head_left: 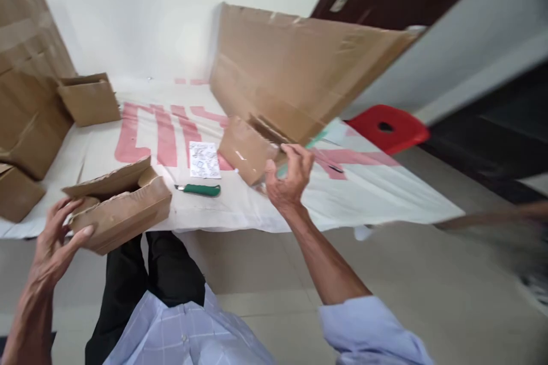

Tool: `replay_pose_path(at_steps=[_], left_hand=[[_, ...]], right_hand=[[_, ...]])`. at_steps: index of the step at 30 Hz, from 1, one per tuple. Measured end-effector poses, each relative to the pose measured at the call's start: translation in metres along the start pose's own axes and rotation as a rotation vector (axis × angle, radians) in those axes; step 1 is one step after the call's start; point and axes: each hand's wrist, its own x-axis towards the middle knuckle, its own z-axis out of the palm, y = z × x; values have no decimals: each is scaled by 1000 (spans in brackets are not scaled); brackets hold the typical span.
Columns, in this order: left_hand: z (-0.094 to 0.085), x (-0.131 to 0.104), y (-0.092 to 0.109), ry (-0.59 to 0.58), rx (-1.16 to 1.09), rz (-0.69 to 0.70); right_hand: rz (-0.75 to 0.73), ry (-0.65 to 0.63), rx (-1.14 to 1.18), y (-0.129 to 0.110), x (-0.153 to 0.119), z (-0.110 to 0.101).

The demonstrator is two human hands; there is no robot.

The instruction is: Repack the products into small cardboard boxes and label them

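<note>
My left hand [57,236] grips the near-left end of a small open cardboard box [124,214], tilted at the table's front edge. The box's upper edges look torn. Over to the right, my right hand [291,177] has its thumb and fingers closed on the edge of a second small cardboard box [246,148], whose open top faces right. Between the two boxes lie a green utility knife [199,189], its blade pointing left, and a printed paper sheet [204,159].
A large cardboard sheet [308,63] leans behind the right box. More cardboard boxes [34,85] stand at the left, with a small open box [91,101] beside them. White cloth with red lettering covers the table [385,194]. A red stool [387,128] stands beyond its right side.
</note>
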Motion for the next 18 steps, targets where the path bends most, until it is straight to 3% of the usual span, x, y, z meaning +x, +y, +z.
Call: replay_pose_path(at_steps=[4, 9, 13, 18], left_hand=[[8, -4, 7, 24, -103, 28], [13, -10, 4, 79, -259, 9], [14, -15, 0, 45, -280, -14], [13, -22, -5, -134, -183, 34]], right_hand=[[-151, -261, 346, -79, 18, 2], [-266, -698, 634, -172, 27, 31], [-405, -920, 706, -202, 21, 44], [-540, -954, 764, -207, 6, 19]])
